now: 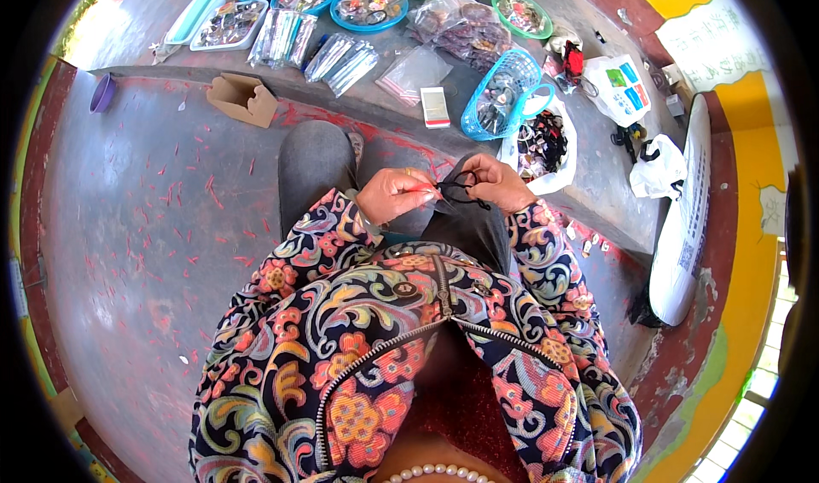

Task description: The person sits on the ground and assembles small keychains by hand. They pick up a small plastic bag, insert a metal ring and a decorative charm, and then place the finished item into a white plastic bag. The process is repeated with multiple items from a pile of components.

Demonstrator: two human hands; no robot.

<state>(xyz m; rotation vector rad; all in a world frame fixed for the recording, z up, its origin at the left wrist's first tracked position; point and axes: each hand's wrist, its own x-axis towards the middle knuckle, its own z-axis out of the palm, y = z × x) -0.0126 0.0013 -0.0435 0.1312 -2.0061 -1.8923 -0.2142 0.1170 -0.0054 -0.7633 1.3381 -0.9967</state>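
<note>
Above my lap, both hands are close together with the fingers pinched. My right hand (502, 184) grips a thin black cord (461, 194), which hangs in loops between the hands. The fingertips of my left hand (388, 194) close on a small red strip (424, 188) where it meets the cord. What else lies between those fingers is too small to make out. Just beyond my right hand, a white plastic bag (559, 176) stands open, filled with dark cords and small pieces.
On the raised ledge stand a blue basket (522, 80), a white-and-red box (434, 107), clear bags (413, 75) and a blue round tray (397, 24) of small items. A cardboard box (242, 99) and purple bowl (103, 94) are left. Red scraps (212, 194) litter the floor.
</note>
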